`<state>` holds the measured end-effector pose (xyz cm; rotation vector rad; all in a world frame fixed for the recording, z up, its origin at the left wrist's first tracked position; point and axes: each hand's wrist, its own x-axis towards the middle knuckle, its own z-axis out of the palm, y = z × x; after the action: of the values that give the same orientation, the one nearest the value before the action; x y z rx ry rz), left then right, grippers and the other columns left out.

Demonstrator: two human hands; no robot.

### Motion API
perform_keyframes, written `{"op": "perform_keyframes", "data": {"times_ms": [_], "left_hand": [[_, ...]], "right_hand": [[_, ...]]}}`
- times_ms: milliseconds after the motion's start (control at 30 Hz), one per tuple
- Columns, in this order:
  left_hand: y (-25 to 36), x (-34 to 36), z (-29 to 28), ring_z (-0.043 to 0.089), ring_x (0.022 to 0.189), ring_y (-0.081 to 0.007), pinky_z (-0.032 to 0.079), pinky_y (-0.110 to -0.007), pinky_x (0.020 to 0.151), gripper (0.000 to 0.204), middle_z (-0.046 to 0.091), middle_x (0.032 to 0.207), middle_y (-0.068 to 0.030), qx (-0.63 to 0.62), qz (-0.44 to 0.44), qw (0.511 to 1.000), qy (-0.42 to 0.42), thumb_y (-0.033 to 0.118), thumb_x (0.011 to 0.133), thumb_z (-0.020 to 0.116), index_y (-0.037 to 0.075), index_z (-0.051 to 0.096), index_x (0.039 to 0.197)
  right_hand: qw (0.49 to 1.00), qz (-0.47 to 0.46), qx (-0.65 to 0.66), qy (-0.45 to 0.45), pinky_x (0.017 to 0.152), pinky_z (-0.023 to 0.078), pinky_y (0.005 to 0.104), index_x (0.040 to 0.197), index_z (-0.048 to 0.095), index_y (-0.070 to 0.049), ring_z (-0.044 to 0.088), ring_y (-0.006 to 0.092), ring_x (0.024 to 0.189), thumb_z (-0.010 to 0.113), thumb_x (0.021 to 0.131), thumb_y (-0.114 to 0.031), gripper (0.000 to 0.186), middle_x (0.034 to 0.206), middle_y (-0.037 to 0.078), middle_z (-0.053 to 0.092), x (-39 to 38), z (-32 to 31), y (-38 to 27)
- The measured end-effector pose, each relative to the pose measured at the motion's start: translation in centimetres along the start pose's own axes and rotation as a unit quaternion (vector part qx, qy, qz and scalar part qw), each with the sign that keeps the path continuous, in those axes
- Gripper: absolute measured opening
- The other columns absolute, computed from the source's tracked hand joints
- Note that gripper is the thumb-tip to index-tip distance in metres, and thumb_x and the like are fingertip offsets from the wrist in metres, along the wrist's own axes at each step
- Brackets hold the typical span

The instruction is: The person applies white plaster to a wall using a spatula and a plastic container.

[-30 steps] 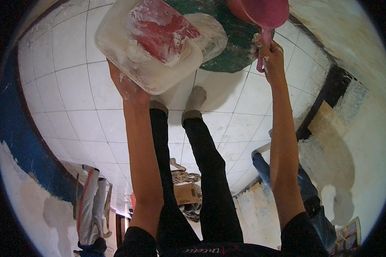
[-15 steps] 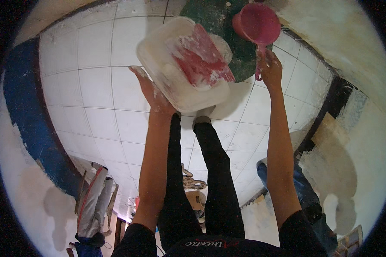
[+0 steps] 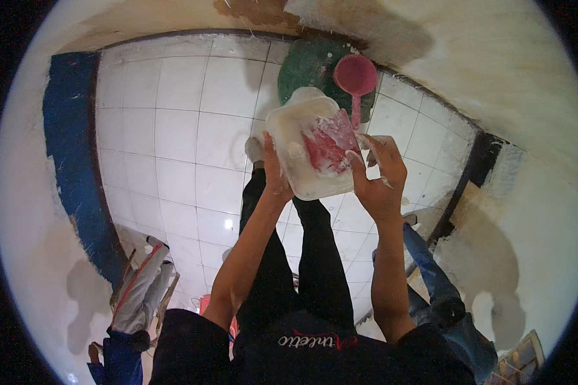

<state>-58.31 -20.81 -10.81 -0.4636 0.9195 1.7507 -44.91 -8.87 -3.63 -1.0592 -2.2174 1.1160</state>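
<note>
My left hand [image 3: 275, 172] grips a white plastic tub [image 3: 327, 186] from its left side and holds it up before me. White paste coats the inside of the tub. A flat red spreader [image 3: 324, 151], smeared with the same paste, lies tilted inside. My right hand [image 3: 382, 168] is at the tub's right rim, its thumb and fingers parted and flecked with white. The thumb tip comes close to the spreader's edge; whether it touches I cannot tell. Beyond the tub a pink dipper [image 3: 355, 76] rests on a green mat-like piece [image 3: 295, 64], its handle toward me.
White floor tiles [image 3: 180, 122] spread below, with walls around. A blue-painted strip [image 3: 77, 160] runs along the left wall. A person in grey trousers [image 3: 144, 289] is at lower left. Another in blue jeans [image 3: 440, 276] is at lower right. A pale bowl rim [image 3: 307, 95] shows behind the tub.
My right hand has let go of the pink dipper and come down to the tub's right side. The tub sits further right in view; one foot has stepped left.
</note>
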Motion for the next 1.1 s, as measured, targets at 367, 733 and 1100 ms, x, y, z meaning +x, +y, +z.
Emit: {"op": "perform_keyframes", "data": {"times_ms": [367, 733, 1100], "left_hand": [[0.5, -12.9, 10.7, 0.052, 0.123, -0.0308, 0.044, -0.047, 0.105, 0.077, 0.048, 0.137, -0.0168, -0.012, -0.054, 0.991, -0.124, 0.067, 0.095, 0.028, 0.01, 0.03, 0.147], [1.2, -23.1, 14.9, 0.053, 0.121, -0.0319, 0.044, -0.047, 0.104, 0.077, 0.048, 0.137, -0.0177, 0.003, 0.012, 0.981, -0.195, 0.065, 0.096, 0.026, 0.007, 0.032, 0.145], [0.9, -25.7, 15.0, 0.052, 0.124, -0.0334, 0.043, -0.046, 0.106, 0.084, 0.047, 0.139, -0.0187, -0.025, 0.034, 0.969, -0.242, 0.072, 0.093, 0.018, 0.009, 0.03, 0.147]], "right_hand": [[0.996, 0.075, 0.007, -0.048, 0.06, 0.047, 0.037, 0.094, 0.058, -0.002, 0.061, 0.0262, 0.067, 0.072, 0.082, -0.015, 0.023, 0.081, 0.014, 0.062, -2.6, -12.1, -10.6], [0.977, -0.081, -0.143, 0.135, 0.061, 0.047, 0.0402, 0.089, 0.053, 0.001, 0.059, 0.0334, 0.065, 0.067, 0.083, -0.014, 0.022, 0.074, 0.017, 0.058, -8.5, -16.5, -19.0], [0.998, -0.053, -0.012, -0.042, 0.062, 0.05, 0.0408, 0.093, 0.054, 0.004, 0.065, 0.0383, 0.068, 0.061, 0.086, -0.008, 0.015, 0.076, 0.025, 0.064, -9.0, -17.5, -23.5]]}}
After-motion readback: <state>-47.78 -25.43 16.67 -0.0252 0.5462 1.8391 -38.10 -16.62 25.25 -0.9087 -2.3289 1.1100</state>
